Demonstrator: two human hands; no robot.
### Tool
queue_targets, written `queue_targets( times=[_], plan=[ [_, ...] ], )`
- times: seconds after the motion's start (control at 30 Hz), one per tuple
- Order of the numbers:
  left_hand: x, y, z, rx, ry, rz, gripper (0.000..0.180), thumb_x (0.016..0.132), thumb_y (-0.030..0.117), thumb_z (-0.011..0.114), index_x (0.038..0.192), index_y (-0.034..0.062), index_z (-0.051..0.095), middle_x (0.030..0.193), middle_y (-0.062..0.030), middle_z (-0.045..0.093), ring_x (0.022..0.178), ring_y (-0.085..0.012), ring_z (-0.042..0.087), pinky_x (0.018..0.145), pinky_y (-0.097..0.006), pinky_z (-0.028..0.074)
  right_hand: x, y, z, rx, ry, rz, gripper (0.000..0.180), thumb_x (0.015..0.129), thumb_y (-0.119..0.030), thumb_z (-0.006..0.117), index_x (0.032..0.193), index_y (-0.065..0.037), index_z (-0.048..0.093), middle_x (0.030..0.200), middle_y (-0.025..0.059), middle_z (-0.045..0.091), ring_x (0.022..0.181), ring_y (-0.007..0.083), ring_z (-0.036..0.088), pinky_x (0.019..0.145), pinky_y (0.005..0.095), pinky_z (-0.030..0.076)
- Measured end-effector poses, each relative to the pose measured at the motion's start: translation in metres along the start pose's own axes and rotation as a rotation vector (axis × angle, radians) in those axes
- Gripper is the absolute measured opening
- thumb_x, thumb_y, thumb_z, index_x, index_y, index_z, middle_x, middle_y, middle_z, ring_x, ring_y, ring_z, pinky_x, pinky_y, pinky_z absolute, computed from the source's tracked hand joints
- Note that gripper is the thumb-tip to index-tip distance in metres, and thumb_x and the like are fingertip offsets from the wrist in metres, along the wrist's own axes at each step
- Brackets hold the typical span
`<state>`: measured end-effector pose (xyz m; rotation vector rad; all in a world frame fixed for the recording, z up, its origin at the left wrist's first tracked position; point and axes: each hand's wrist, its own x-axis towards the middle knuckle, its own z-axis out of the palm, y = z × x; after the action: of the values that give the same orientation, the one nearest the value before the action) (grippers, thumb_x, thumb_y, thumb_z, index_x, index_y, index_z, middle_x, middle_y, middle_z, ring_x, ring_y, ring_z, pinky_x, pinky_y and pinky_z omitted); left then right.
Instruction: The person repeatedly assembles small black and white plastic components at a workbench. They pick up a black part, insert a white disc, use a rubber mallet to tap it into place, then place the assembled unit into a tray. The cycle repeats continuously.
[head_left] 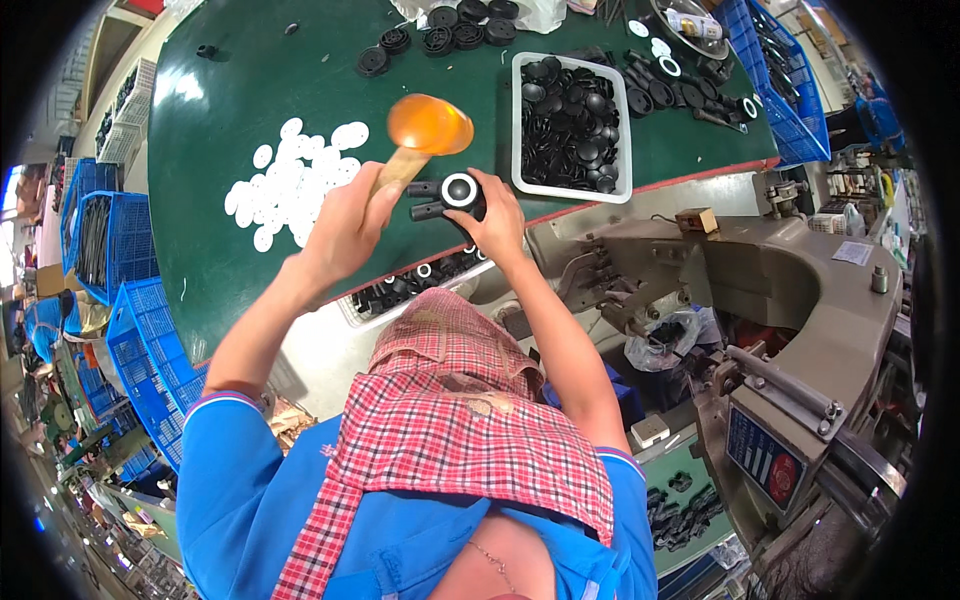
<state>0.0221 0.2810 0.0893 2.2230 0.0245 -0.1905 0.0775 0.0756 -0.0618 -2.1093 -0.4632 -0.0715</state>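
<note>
My left hand (352,222) is wrapped round the wooden handle of a mallet with an orange head (430,124), raised above the green table. Just right of it, my right hand (492,218) grips a black plastic caster part (427,210) with two prongs pointing left. A white ring with a black domed centre (459,191) sits on top of that part, between my thumb and fingers. Many white discs (290,180) lie loose on the table left of the mallet. To the right stands a white bin (622,150) of black round caps (570,120).
Black wheels (438,40) and other black parts (665,90) lie on the table's far side. Blue crates (130,240) line the left; another blue crate (780,90) stands at the far right. A large machine (800,290) fills the right side. A tray (385,310) of parts sits below the table edge.
</note>
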Motion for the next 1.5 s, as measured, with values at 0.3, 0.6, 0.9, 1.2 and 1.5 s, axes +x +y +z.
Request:
queue_targets(
  times=[0.3, 0.6, 0.9, 1.2, 1.5],
  plan=[
    [-0.012, -0.005, 0.028, 0.027, 0.105, 0.068, 0.030, 0.100, 0.029, 0.049, 0.094, 0.0002, 0.043, 0.067, -0.0252, 0.059, 0.065, -0.0455, 0.060, 0.054, -0.053, 0.044, 0.002, -0.004, -0.004, 0.022, -0.003, -0.020, 0.062, 0.067, -0.028, 0.083, 0.118, -0.006, 0.057, 0.109, 0.0127, 0.062, 0.101, 0.0370, 0.059, 0.087, 0.0438, 0.047],
    [-0.024, -0.014, 0.043, -0.053, 0.187, 0.139, 0.025, 0.097, 0.024, 0.055, 0.092, 0.0016, 0.043, 0.068, -0.0236, 0.059, 0.063, -0.0444, 0.059, 0.051, -0.048, 0.043, -0.002, 0.003, 0.001, 0.017, 0.014, -0.022, 0.062, 0.068, -0.031, 0.083, 0.119, -0.006, 0.057, 0.111, 0.0139, 0.061, 0.102, 0.0372, 0.059, 0.087, 0.0443, 0.048],
    [0.044, -0.062, 0.046, 0.172, 0.208, 0.008, 0.032, 0.099, 0.035, 0.051, 0.098, 0.0030, 0.048, 0.070, -0.0245, 0.062, 0.068, -0.0471, 0.061, 0.057, -0.054, 0.045, -0.001, -0.002, 0.001, 0.102, 0.009, 0.075, 0.059, 0.065, -0.025, 0.084, 0.114, -0.004, 0.059, 0.108, 0.0127, 0.062, 0.101, 0.0351, 0.059, 0.087, 0.0424, 0.047],
    [0.109, -0.095, 0.076, 0.512, 0.412, 0.367, 0.043, 0.083, 0.018, 0.069, 0.122, 0.0066, 0.055, 0.112, -0.0142, 0.053, 0.102, -0.0334, 0.055, 0.085, -0.044, 0.046, -0.070, -0.021, -0.027, 0.212, 0.005, 0.096, 0.068, 0.064, -0.003, 0.083, 0.126, -0.007, 0.055, 0.130, 0.0110, 0.058, 0.112, 0.0238, 0.059, 0.093, 0.0345, 0.048],
    [0.009, -0.067, 0.062, 0.133, 0.317, 0.391, 0.028, 0.090, 0.010, 0.060, 0.117, 0.0015, 0.057, 0.116, -0.0196, 0.055, 0.106, -0.0363, 0.056, 0.090, -0.040, 0.046, -0.162, -0.012, -0.034, 0.452, 0.028, 0.398, 0.067, 0.069, -0.001, 0.082, 0.128, -0.005, 0.051, 0.125, 0.0076, 0.058, 0.115, 0.0164, 0.057, 0.095, 0.0309, 0.048]
  ],
)
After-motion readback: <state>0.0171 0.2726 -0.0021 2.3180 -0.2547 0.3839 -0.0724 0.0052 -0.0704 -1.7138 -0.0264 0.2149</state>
